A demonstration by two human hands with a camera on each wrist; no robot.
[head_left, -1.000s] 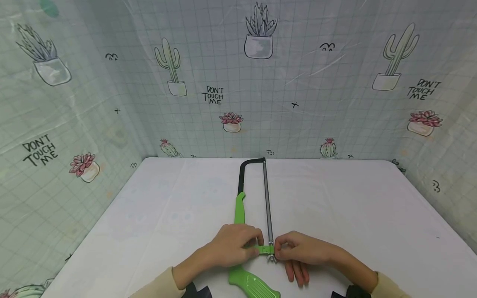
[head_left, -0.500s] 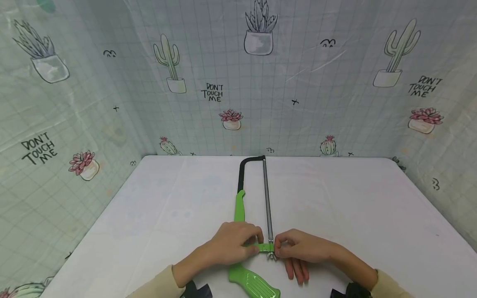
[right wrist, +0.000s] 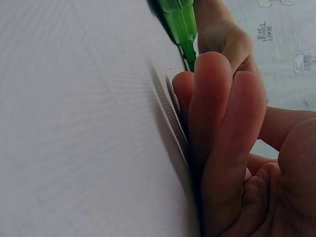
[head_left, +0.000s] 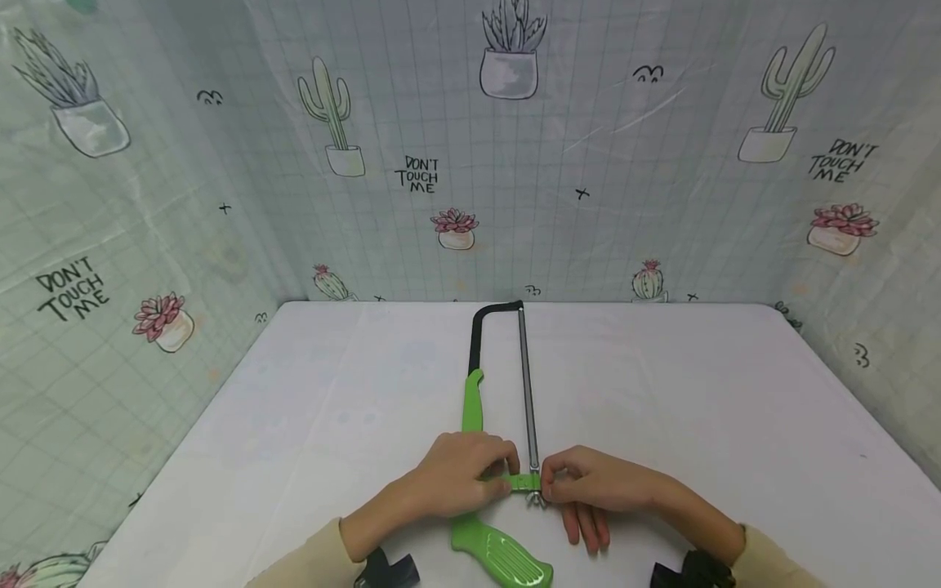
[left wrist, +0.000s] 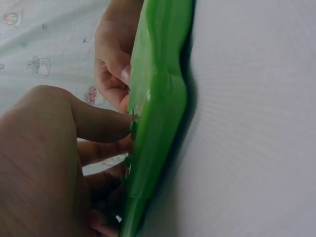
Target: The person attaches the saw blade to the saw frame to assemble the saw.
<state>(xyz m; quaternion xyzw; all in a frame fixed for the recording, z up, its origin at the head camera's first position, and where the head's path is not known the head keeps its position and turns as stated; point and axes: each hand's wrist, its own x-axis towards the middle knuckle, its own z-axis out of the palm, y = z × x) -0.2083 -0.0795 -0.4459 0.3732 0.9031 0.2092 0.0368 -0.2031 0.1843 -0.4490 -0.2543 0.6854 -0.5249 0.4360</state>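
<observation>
A hacksaw (head_left: 472,400) with a green frame and handle and a black front bow lies flat on the white table. Its silver blade bar (head_left: 528,392) runs along the right side, with a wing nut (head_left: 536,499) at the near end. My left hand (head_left: 459,474) lies over the frame, thumb and fingers gripping the short green crossbar (head_left: 524,483). At the crossbar's outer end, my right hand (head_left: 599,482) pinches with thumb and forefinger; its other fingers extend down to the table. Whatever sits between those fingertips is hidden. In the left wrist view the green handle (left wrist: 163,94) stands close.
A white table (head_left: 353,392) spreads around the saw. Behind and beside it hangs a sheet (head_left: 573,245) printed with cacti and succulents. Black straps (head_left: 385,569) show at both wrists near the front edge.
The whole head view has shifted slightly, so the table and saw appear higher in it. Both hands keep the same places on the hacksaw.
</observation>
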